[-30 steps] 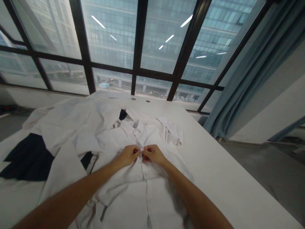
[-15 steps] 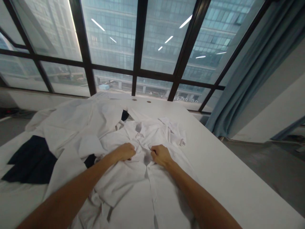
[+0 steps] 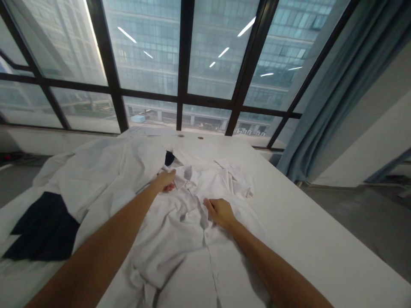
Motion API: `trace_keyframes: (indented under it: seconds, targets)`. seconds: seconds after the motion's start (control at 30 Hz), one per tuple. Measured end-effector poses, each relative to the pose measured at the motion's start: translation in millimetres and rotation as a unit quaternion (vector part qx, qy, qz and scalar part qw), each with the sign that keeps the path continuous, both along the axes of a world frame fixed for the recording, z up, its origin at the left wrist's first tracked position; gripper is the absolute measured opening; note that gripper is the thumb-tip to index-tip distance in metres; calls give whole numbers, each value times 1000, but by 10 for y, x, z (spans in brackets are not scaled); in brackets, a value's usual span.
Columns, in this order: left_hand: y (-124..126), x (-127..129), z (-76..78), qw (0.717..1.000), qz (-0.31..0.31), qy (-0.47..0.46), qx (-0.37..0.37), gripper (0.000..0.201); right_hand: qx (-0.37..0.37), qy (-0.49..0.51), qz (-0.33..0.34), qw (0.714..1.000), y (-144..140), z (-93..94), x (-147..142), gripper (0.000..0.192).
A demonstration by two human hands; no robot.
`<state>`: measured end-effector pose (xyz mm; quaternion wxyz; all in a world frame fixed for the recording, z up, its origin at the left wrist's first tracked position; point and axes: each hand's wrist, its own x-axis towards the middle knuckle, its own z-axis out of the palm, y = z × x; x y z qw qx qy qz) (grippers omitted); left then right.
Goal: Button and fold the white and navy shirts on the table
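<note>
A white button-front shirt (image 3: 192, 273) lies spread and wrinkled in front of me, its collar toward the window and its button edge running down the middle. My right hand (image 3: 221, 211) is closed on the shirt's front near the upper button edge, thumb on top. My left hand (image 3: 166, 180) is farther up, at the shirt's left shoulder beside the collar (image 3: 188, 173). Its fingers are curled against the cloth, thumb pointing forward; the fingertips are partly hidden. A short sleeve (image 3: 239, 177) lies folded on the right.
More white garments (image 3: 105, 167) are heaped to the left, with a dark navy cloth (image 3: 45, 226) among them. The white table (image 3: 308, 244) extends right and back to a dark-framed window (image 3: 208, 102). A blue curtain (image 3: 321, 128) hangs at the right.
My left hand has moved from the shirt's chest up to the shoulder by the collar, and the left chest cloth has dropped into folds. My right hand stays nearly in place.
</note>
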<state>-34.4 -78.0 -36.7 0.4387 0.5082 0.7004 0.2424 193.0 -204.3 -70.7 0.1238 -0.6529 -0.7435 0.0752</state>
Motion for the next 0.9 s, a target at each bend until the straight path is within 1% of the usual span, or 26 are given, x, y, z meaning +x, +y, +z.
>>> trace_keyframes:
  seconds: [0.1,0.2,0.27,0.3,0.4,0.43,0.47,0.5,0.57,0.6,0.67,0.7,0.77,0.8,0.83,0.9]
  targets:
    - [66,60,-55,1000,9,0,-29,43,-2,8,1,1000,-2,29,-3,53]
    - [58,67,-90,1000,11,8,-9,32,-27,42,-2,999,30,70,34,49]
    - [10,43,-111,1000,7,-1,24,22,-31,84,-6,996,125,113,65,44]
    - [-25,25,-125,999,3,-2,48,17,-18,110,-10,994,203,137,75,40]
    - [-157,-32,-187,984,-21,2,175,13,32,208,-24,977,546,195,46,29]
    - [-205,-49,-210,975,-36,-11,218,15,27,250,-28,967,676,201,12,26]
    - [-251,-62,-232,966,-52,-36,251,18,5,295,-32,955,800,199,-31,25]
    - [-294,-73,-249,958,-67,-70,270,23,-28,339,-39,939,911,189,-81,25]
    - [-370,-91,-270,950,-90,-143,264,40,-96,408,-60,906,1068,158,-185,24]
    - [-401,-101,-275,947,-98,-166,257,50,-118,429,-71,893,1111,146,-229,22]
    - [-452,-130,-272,946,-109,-190,238,62,-137,449,-82,879,1131,144,-277,17]
    - [-472,-151,-264,948,-115,-195,225,63,-138,451,-75,879,1115,163,-276,15]
    - [-497,-209,-234,955,-128,-184,196,56,-136,433,-51,889,1051,250,-223,11]
    - [-502,-245,-209,960,-134,-159,185,50,-129,406,-40,904,1010,318,-176,9]
    - [-502,-283,-176,967,-142,-117,178,43,-116,359,-35,925,969,398,-122,9]
    - [-484,-353,-87,972,-147,-2,184,29,-74,224,-60,970,888,572,-16,11]
